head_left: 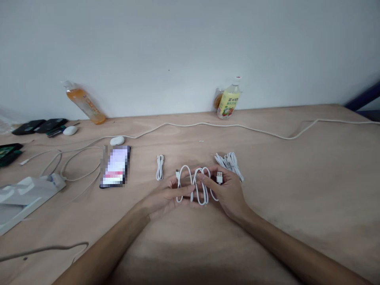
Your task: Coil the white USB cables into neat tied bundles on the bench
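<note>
A white USB cable [202, 202], gathered in loose loops, is held between both hands above the wooden table. My left hand [166, 198] pinches the loops on the left side, its thumb across them. My right hand [230, 194] closes on the loops from the right. One USB plug [219, 177] sticks up by the right hand's fingers; the cable's other plug [177, 173] shows at the left hand's fingertips. Beyond the left hand lies a small coiled white cable [160, 168]. Behind the right hand is a larger bundle of white cables [233, 162], partly hidden by that hand.
A phone [115, 166] with a blurred screen lies at left beside a white case [117, 140]. An orange bottle [86, 103] and a yellow-labelled bottle [229, 99] stand near the wall. A long white cord [243, 126] crosses the table [311, 178]. A white box [26, 198] sits far left.
</note>
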### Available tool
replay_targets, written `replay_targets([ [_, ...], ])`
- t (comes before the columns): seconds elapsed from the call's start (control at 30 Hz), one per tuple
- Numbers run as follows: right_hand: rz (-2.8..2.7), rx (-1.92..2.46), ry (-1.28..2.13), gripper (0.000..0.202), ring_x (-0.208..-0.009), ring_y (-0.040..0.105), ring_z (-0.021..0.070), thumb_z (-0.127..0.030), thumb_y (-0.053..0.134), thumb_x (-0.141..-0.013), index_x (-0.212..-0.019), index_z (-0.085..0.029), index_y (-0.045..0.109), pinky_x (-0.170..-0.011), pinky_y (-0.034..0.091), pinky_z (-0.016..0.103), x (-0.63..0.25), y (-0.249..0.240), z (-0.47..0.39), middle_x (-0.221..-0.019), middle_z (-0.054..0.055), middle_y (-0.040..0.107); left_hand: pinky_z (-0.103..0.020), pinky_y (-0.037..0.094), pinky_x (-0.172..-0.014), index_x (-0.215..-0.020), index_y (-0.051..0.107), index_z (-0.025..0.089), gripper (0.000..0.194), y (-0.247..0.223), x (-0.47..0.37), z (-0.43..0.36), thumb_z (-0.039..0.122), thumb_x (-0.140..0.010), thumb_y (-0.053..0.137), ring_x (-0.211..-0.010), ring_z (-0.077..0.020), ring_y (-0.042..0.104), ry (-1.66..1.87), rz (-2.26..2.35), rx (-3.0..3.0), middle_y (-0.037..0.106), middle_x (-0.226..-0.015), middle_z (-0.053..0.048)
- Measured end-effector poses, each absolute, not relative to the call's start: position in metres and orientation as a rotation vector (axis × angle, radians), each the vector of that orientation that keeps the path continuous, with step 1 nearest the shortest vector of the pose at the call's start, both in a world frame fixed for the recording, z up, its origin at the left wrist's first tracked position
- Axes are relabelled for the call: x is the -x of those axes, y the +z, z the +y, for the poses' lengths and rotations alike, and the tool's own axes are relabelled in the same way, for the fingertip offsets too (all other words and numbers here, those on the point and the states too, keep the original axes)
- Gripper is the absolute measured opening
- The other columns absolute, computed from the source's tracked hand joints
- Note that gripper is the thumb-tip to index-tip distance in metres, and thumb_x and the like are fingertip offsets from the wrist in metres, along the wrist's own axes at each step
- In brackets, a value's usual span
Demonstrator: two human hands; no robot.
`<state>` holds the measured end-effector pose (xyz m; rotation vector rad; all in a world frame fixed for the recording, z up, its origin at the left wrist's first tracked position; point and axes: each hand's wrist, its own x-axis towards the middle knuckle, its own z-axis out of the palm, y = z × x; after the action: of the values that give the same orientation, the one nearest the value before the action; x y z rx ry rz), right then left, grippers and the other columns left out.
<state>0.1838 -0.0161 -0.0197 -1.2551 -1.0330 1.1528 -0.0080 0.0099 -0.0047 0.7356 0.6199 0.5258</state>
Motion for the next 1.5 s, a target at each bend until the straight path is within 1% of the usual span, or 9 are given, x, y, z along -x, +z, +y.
replay_targets([
  [0.13,-0.984,1.211,1.184,0.033,-0.06,0.064,0.016,-0.051,0.089,-0.076,-0.087,-0.022,0.077,-0.05,0.05,0.027,-0.183,-0.0201,-0.0153,-0.071,0.001,0.073,-0.037,0.065,-0.087,-0.139,0.073,0.021,0.047,-0.0077,0.0072,0.0099,0.024,-0.093,0.084,-0.102,-0.0267,0.081,0.577,0.636,-0.705,0.079,-0.128,-0.016],
  [0.37,-0.885,1.07,1.368,0.061,-0.086,0.08,0.0235,-0.043,0.095,-0.073,-0.127,-0.027,0.071,-0.076,0.067,0.037,-0.1831,-0.0183,-0.0172,-0.098,0.004,0.083,-0.04,0.066,-0.091,-0.157,0.055,0.026,0.065,-0.0089,0.0053,0.0114,0.019,-0.097,0.078,-0.104,-0.0273,0.081,0.695,0.653,-0.672,0.077,-0.135,-0.016],
  [0.5,-0.901,1.058,1.342,0.058,-0.096,0.08,0.0251,-0.043,0.096,-0.073,-0.124,-0.027,0.074,-0.088,0.066,0.042,-0.1816,-0.021,-0.0183,-0.107,0.005,0.084,-0.046,0.066,-0.096,-0.153,0.059,0.024,0.056,-0.0088,0.004,0.0112,0.02,-0.099,0.075,-0.107,-0.0287,0.08,0.716,0.616,-0.658,0.079,-0.129,-0.015],
  [0.7,-1.076,1.051,1.44,0.035,-0.086,0.077,0.0247,-0.052,0.089,-0.081,-0.103,-0.025,0.084,-0.092,0.063,0.047,-0.1836,-0.022,-0.0171,-0.096,0.005,0.084,-0.047,0.065,-0.099,-0.137,0.069,0.019,0.043,-0.0116,0.0037,0.0116,0.022,-0.096,0.08,-0.102,-0.0269,0.08,0.721,0.619,-0.673,0.081,-0.116,-0.013],
  [0.83,-1.177,1.034,1.405,0.031,-0.087,0.073,0.0241,-0.056,0.081,-0.088,-0.098,-0.027,0.084,-0.086,0.061,0.042,-0.1844,-0.0191,-0.0165,-0.091,0.004,0.081,-0.046,0.066,-0.096,-0.137,0.068,0.019,0.045,-0.013,0.0038,0.0112,0.023,-0.094,0.082,-0.099,-0.0271,0.081,0.748,0.652,-0.686,0.082,-0.106,-0.01],
  [0.93,-1.182,1.066,1.351,0.035,-0.069,0.065,0.019,-0.06,0.077,-0.09,-0.09,-0.026,0.082,-0.07,0.057,0.034,-0.1849,-0.0213,-0.0166,-0.073,0.001,0.073,-0.044,0.067,-0.091,-0.134,0.068,0.02,0.044,-0.0125,0.0026,0.0116,0.025,-0.094,0.083,-0.103,-0.0296,0.081,0.764,0.685,-0.707,0.082,-0.111,-0.012],
  [1.03,-1.202,1.195,1.265,0.051,-0.048,0.046,0.0129,-0.067,0.072,-0.091,-0.066,-0.023,0.069,-0.049,0.039,0.027,-0.1869,-0.0256,-0.017,-0.051,-0.003,0.054,-0.044,0.068,-0.089,-0.126,0.07,0.019,0.038,-0.0115,0.0008,0.013,0.026,-0.092,0.084,-0.105,-0.0315,0.081,0.781,0.698,-0.714,0.082,-0.117,-0.014],
  [1.13,-1.212,1.278,1.184,0.065,-0.043,0.04,0.0113,-0.071,0.067,-0.094,-0.051,-0.024,0.053,-0.046,0.032,0.027,-0.1884,-0.0275,-0.0173,-0.044,-0.004,0.045,-0.044,0.068,-0.09,-0.119,0.07,0.019,0.033,-0.0106,-0.0004,0.0143,0.024,-0.09,0.084,-0.107,-0.0324,0.081,0.806,0.721,-0.699,0.082,-0.117,-0.013],
  [1.5,-0.908,1.225,1.26,0.048,-0.039,0.04,0.0098,-0.065,0.076,-0.084,-0.068,-0.023,0.058,-0.036,0.03,0.021,-0.1834,-0.022,-0.0161,-0.046,-0.006,0.051,-0.048,0.068,-0.092,-0.1,0.06,0.021,0.027,-0.0091,0.0004,0.0162,0.018,-0.088,0.084,-0.099,-0.0295,0.083,0.87,0.772,-0.631,0.083,-0.104,-0.008],
])
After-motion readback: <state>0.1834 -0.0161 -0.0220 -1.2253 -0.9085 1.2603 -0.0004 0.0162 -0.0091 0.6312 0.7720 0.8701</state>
